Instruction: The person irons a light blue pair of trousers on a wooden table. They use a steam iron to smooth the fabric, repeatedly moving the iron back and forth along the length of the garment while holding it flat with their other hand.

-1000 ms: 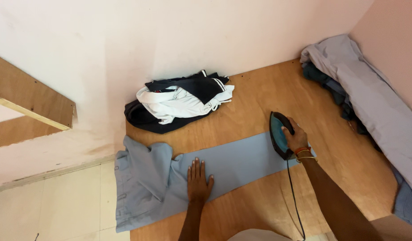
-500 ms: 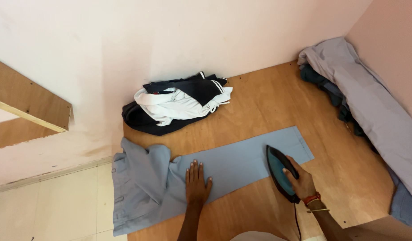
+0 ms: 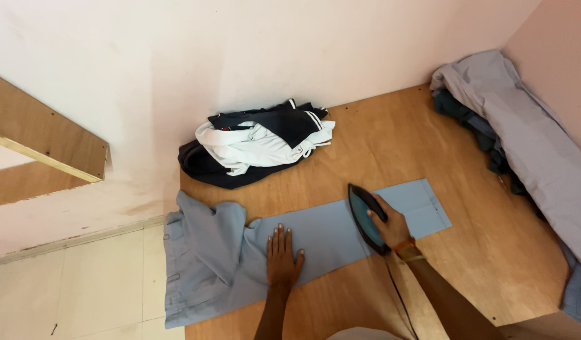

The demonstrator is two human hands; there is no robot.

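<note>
The wooden board (image 3: 391,135) fills the corner and serves as the landmark. Along its right edge lies one long heap of grey and dark clothes (image 3: 523,138). One pair of light blue trousers (image 3: 315,233) stretches across its near half, one leg flat on the board, the waist end bunched and hanging off the board's left edge over the tiled floor (image 3: 83,283). At the board's far left, against the wall, sits one pile of dark and white garments (image 3: 256,141).

Two hands are at work. The left hand (image 3: 283,255) presses flat on the trouser leg, fingers spread open. The right hand (image 3: 391,223) has its fingers closed round the handle of the single blue iron (image 3: 364,217), which rests on the leg.

Risks, as I judge them: the iron left in one place could scorch the cloth; the cord (image 3: 397,296) trailing toward the body could snag; the overhanging waist could drag the leg askew.
</note>
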